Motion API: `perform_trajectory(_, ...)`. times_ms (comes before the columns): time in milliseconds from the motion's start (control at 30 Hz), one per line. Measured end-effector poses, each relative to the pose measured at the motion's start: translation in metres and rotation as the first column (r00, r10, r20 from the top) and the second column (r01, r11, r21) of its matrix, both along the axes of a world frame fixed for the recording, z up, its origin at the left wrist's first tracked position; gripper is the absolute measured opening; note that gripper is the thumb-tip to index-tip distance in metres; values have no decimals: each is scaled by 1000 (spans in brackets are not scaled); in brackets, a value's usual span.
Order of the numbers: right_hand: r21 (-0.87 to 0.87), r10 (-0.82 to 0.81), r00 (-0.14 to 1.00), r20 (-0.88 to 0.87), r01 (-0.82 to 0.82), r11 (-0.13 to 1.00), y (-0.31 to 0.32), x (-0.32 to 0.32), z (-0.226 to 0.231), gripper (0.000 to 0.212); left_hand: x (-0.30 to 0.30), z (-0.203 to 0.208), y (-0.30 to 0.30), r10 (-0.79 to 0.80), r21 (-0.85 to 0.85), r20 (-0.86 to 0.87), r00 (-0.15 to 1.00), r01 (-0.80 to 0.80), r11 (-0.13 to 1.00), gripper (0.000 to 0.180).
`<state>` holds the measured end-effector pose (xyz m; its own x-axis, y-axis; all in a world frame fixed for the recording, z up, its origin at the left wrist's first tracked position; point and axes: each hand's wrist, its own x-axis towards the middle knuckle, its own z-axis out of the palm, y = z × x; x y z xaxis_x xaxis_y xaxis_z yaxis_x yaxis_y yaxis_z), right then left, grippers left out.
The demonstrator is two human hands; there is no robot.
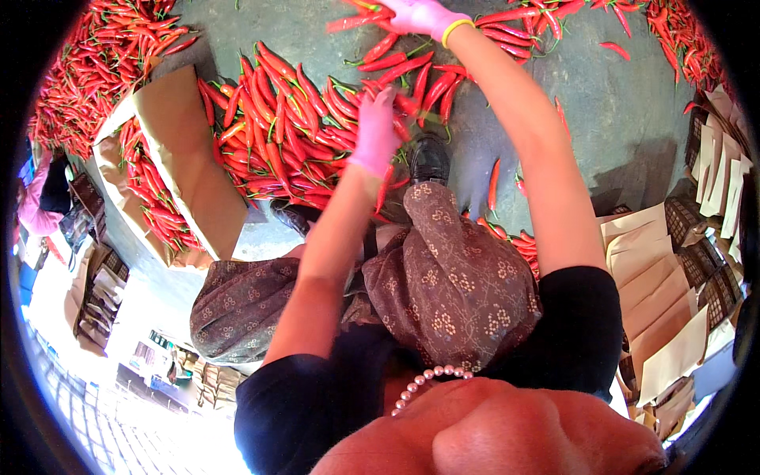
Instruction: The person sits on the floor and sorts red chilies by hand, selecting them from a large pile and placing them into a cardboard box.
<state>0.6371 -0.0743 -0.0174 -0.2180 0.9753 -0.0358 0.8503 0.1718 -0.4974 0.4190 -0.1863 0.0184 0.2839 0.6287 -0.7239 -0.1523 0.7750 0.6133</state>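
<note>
My left hand (377,133), in a pink glove, is low over a heap of red chili peppers (273,134). Its fingers curl around a few chili peppers (408,105), blurred by motion, with green stems showing. My right hand (423,17), also gloved in pink with a yellow cuff, reaches far forward to the top edge of the view. Red chili peppers (358,23) lie right at its fingers, which are partly cut off, so their grip is unclear. Left of the heap, an open brown paper bag (194,158) lies tilted with chili peppers inside.
Large piles of chili peppers (87,87) spread at the far left and far right. Loose peppers are scattered on the grey floor (633,103). My dark shoe (430,158) stands by the heap. Brown paper bags (645,269) and dark crates (701,261) line the right side.
</note>
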Motion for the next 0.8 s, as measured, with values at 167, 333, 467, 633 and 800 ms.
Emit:
perform_trajectory(167,-421,129,982,-136,-175,890,4,-35,29,58,45,-18,-4,671,-234,-6,742,-653,720,32)
perform_trajectory(333,-686,-246,900,-361,-78,723,-7,-38,8,72,40,-25,12,571,-92,-78,817,-576,812,26)
perform_trajectory(467,-643,-389,735,-556,-84,761,-34,-39,1,83,33,-21,26,498,-155,-74,864,-504,850,23)
perform_trajectory(633,-711,-590,552,-589,-7,703,-77,-62,49,78,4,-14,20,349,-18,111,930,-350,937,25)
perform_trajectory(800,-575,-533,549,-644,112,811,-111,-128,108,72,-54,4,14,191,621,-233,954,-5,784,14)
